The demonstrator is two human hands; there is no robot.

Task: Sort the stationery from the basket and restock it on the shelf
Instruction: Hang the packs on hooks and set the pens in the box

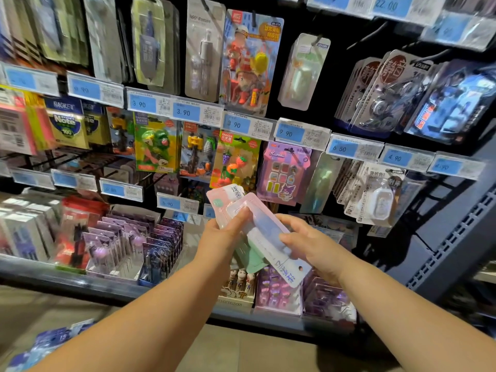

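In front of the shelf, my left hand [222, 234] grips a small stack of blister-packed stationery cards: a pink card [230, 202] on top and a green one [251, 257] underneath. My right hand [308, 244] holds a pale blue-white blister card [271, 244] that lies slantwise across the stack, its hang-hole end pointing down right. My thumbs press on the clear plastic fronts. The shelf [107, 288] and its rows of hanging packs fill the view behind my hands. The basket is out of sight.
Pegs carry eraser packs [236, 159], a purple Kuromi pack [285, 174] and correction tape packs [381, 191]. Blue price tags [185, 111] line the rails. The lower shelf holds boxes of purple pens [126, 242]. A grey upright [456, 242] stands at right. Blue packs [51, 342] lie at bottom left.
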